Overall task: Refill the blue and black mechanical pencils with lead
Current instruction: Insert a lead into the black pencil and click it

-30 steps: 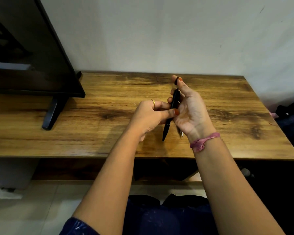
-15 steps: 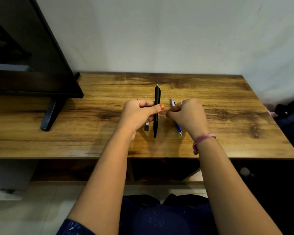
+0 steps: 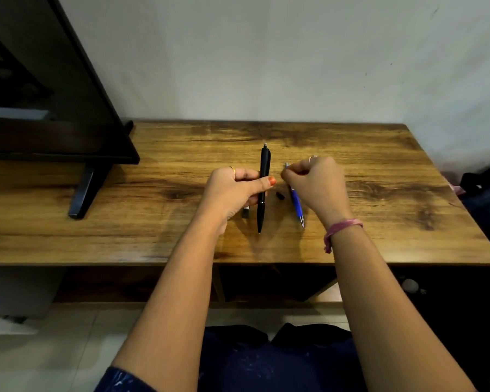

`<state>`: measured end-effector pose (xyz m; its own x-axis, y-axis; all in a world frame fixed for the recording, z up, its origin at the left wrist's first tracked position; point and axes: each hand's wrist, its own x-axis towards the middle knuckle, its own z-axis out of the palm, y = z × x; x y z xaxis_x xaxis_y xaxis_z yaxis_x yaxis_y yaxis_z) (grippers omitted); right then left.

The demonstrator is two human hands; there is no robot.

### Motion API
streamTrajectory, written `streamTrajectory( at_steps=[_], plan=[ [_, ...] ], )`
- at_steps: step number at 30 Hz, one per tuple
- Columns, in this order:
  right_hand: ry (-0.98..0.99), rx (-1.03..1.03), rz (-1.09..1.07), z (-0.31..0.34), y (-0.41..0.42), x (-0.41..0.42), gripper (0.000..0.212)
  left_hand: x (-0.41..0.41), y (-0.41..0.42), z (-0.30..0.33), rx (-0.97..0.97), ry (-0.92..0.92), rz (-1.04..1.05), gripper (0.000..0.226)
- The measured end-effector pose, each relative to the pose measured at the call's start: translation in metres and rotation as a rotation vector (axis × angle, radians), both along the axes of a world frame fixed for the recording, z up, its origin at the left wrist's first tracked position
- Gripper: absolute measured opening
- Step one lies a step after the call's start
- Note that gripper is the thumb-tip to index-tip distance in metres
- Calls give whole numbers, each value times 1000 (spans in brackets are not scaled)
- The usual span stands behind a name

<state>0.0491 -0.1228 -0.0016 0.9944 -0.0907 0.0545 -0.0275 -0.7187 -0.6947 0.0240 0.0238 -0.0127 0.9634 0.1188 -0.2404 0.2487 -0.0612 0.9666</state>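
Left hand [image 3: 232, 190] is gripping the black pencil [image 3: 263, 188] mid-barrel, long axis running away, tip toward the body. Right hand [image 3: 314, 182] is pinching something tiny, probably lead, beside its far end; blue pencil [image 3: 296, 202] is lying underneath on the desk [image 3: 379, 193].

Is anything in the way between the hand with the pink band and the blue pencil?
Nothing visible is. The right hand sits right over the blue pencil on the table, fingers curled at its far end; whether they pinch it is hidden. The small black cap lies beside it, not between.
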Motion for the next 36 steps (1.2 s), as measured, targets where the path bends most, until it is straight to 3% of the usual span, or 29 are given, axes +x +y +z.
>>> streamTrajectory(
  at_steps=[2,6,12,19,25,29,32,36],
  plan=[
    [-38,264,-11,6,-3,1,7,0,-1,1,7,0,-10,31],
    [158,732,52,12,0,-5,13,-2,-4,2,7,-11,-65,15],
    [172,957,69,14,5,-6,3,-2,-6,1,-50,-23,-125,11],
    [173,1165,0,16,14,-9,14,-4,-7,6,-127,-17,-145,16],
    [113,1322,3,20,8,-6,16,-8,-10,8,-55,1,-192,17],
    [126,1042,26,23,-6,-4,11,-7,-6,6,-35,30,-122,17],
    [134,544,21,20,-16,-8,6,-4,2,3,-57,29,-6,17],
    [168,-74,66,9,-23,-14,14,-1,3,3,-120,26,87,19]
  ],
)
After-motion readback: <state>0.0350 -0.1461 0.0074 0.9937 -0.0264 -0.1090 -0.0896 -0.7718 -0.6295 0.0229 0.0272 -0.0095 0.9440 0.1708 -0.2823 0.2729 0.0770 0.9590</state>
